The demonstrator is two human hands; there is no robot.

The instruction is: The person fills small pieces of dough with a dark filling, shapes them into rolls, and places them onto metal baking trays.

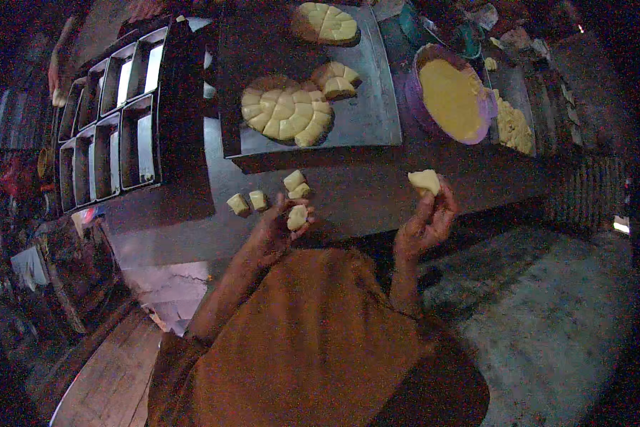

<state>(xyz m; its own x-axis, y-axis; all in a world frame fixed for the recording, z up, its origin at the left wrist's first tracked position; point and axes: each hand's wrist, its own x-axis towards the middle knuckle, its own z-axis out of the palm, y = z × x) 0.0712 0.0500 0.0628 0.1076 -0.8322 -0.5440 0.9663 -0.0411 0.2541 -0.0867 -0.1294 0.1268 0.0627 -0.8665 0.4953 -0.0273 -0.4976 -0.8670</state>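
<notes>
Little light is given to the scene; at the lower right a grey floor (548, 313) is seen, and the dark tabletop (363, 196) is stretched across in front of the brown garment (313, 341). On its far part a tray (370, 107) is set, flanked on the left by dark tins (85, 130) and on the right by a purple bowl (412, 92) with yellow contents (452, 99). On the tray are carried a far round (327, 23) and a near round (288, 110) of segmented dough, with a small cluster (338, 80) just beside the latter. Nearer the edge, four loose pieces (259, 200) are laid close to the left grip (281, 224) and well apart from the right grip (430, 217). The left piece (297, 218) is held in the left grip among bent fingers; the right piece (424, 182) is pinched in the right grip between thumb and fingers, raised at the fingertips. The two held pieces are well separated: the right piece is placed to the right of the other and somewhat farther from the garment, its long axis turned roughly crosswise, its narrower end pointed left, toward the left grip.
</notes>
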